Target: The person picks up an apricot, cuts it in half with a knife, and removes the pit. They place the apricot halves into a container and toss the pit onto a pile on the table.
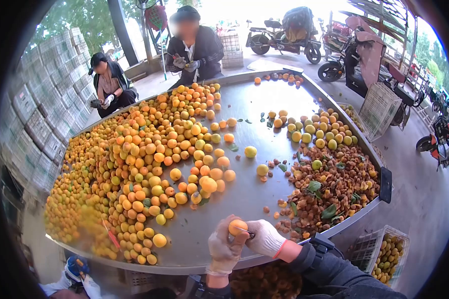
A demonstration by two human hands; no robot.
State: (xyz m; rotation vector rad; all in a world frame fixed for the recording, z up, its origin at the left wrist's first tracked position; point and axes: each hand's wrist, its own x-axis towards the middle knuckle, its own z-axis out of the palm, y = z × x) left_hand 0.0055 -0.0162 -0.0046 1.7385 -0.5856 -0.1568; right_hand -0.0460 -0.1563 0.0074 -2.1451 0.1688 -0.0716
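My left hand, in a dirty pale glove, holds an orange-yellow apricot over the front edge of the metal table. My right hand, in a white knitted glove, is closed on a small knife, whose thin blade lies against the fruit. The two hands are side by side, nearly touching. To their left spreads a large heap of whole apricots. A brown pile of pits and scraps with some green leaves lies to their right.
Two people are beyond the table; another person is at the lower left. Stacked crates stand at left. A crate of fruit sits at lower right, an empty-looking crate and scooters farther back.
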